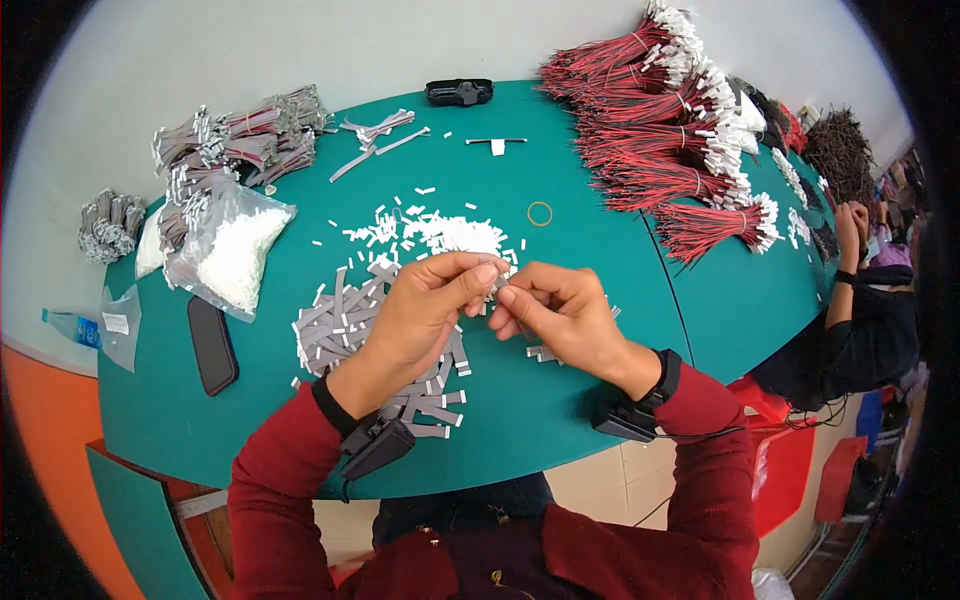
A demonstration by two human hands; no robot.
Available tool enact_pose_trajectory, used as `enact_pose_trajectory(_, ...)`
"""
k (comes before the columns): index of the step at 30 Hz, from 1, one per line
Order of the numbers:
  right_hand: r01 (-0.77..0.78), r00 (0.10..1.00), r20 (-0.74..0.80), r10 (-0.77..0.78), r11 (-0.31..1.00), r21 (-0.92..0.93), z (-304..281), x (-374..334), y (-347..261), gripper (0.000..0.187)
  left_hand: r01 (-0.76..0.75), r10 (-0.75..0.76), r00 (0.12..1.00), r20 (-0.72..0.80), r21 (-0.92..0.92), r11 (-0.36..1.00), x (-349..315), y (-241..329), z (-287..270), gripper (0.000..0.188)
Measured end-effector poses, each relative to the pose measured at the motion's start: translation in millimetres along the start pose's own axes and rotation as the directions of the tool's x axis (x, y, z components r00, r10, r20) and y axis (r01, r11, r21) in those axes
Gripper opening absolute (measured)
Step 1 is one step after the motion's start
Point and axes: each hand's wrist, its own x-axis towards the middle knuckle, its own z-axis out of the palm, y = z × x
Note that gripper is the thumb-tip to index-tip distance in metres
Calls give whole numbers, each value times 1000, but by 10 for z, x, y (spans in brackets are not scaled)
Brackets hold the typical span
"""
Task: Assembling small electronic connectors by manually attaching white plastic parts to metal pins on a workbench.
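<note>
Ribbon cables [330, 333], grey with white ends, lie heaped left of and below the fingers [463, 287]; small white connector housings [465, 236] spread just beyond the fingers. Left hand [425, 302] and right hand [562, 318] both pinched closed, thumb to forefinger, on a tiny piece [501, 283], mostly hidden, kind unclear.

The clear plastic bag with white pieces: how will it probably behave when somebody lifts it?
The bag would probably sag and change shape, since its plastic looks thin and wrinkled. The white pieces inside look small and loose, so they would likely shift. Rolling seems unlikely, because it lies slumped.
</note>
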Motion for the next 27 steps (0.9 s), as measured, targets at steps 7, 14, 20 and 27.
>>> enact_pose_trajectory(7, -53, 997, 69, 44, 991, 127, -23, 13, 14, 16, -132, 141, 989, -34, 189, 973, -33, 15, 62, 17)
enact_pose_trajectory(14, -77, 992, 104, 68, 994, 82, -45, 24, -46, 16, -133, 143, 989, -38, 201, 971, -29, 6, 40, 17)
enact_pose_trajectory(20, -94, 995, 54, 85, 974, 204, -7, 53, -40, 17, -165, 178, 983, -33, 244, 956, -21, -31, 46, 18)
enact_pose_trajectory(27, -52, 998, -10, 54, 990, 133, -53, 32, -38, 17, -62, 72, 996, -48, 188, 980, -28, -3, 38, 18)
